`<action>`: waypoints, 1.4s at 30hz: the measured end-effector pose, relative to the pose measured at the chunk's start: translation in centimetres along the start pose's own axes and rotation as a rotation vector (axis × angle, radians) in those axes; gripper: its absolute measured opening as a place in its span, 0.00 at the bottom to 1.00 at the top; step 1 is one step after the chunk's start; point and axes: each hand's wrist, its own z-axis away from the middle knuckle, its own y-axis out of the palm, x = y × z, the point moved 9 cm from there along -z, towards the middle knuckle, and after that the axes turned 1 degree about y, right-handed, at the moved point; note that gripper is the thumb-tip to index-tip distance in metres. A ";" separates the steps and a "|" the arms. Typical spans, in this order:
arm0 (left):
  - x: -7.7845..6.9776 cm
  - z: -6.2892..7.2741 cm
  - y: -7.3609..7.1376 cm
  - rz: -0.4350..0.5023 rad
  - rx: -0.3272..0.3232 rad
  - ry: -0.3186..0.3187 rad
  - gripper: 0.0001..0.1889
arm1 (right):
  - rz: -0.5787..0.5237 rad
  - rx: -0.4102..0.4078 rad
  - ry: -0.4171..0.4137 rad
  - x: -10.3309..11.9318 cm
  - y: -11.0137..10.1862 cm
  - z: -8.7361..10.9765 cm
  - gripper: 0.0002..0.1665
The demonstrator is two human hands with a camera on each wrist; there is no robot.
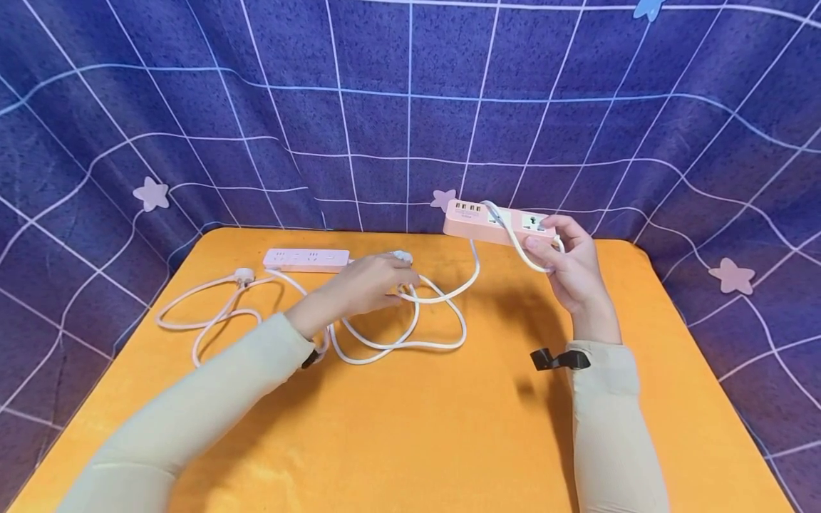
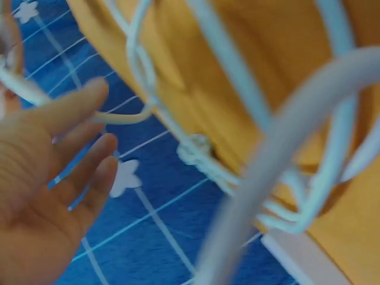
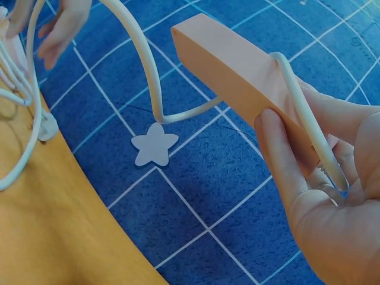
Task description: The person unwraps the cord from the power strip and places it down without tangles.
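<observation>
Raised above the table at the right, my right hand [image 1: 574, 263] grips a pink power strip [image 1: 474, 226] by one end, thumb and fingers on opposite sides. A white cord [image 3: 303, 107] loops across the strip beside that hand. My left hand [image 1: 375, 283] is over loose coils of white cord [image 1: 442, 345] near the table's middle. In the left wrist view its fingers [image 2: 89, 151] are spread and relaxed, with a length of cord passing close by the fingertips. Just beyond this hand lies a whitish plug [image 1: 402, 256], partly hidden by it in the head view.
A second pink power strip [image 1: 306, 261] lies at the table's back left. Near it, a pale plug [image 1: 244, 275] and its looped cord [image 1: 179, 325] rest on the orange tabletop [image 1: 410, 427]. A blue grid-patterned curtain [image 1: 372, 128] with stars hangs behind the table.
</observation>
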 end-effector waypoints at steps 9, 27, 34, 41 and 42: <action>-2.2 -0.4 -2.6 0.109 -0.024 -0.154 0.30 | 0.013 0.000 -0.004 0.0 0.0 0.0 0.22; -4.5 -2.6 -3.1 0.199 -0.191 -0.341 0.21 | 0.015 -0.006 -0.008 0.1 0.0 0.0 0.22; -4.6 -3.2 -2.7 0.209 -0.223 -0.386 0.18 | 0.002 0.000 -0.005 0.1 0.1 0.0 0.22; -4.7 -3.6 -2.6 0.168 -0.241 -0.379 0.14 | -0.001 -0.001 -0.006 0.1 0.0 0.0 0.22; -4.7 -3.6 -2.6 0.164 -0.240 -0.382 0.13 | -0.005 0.000 -0.005 0.1 0.0 0.0 0.22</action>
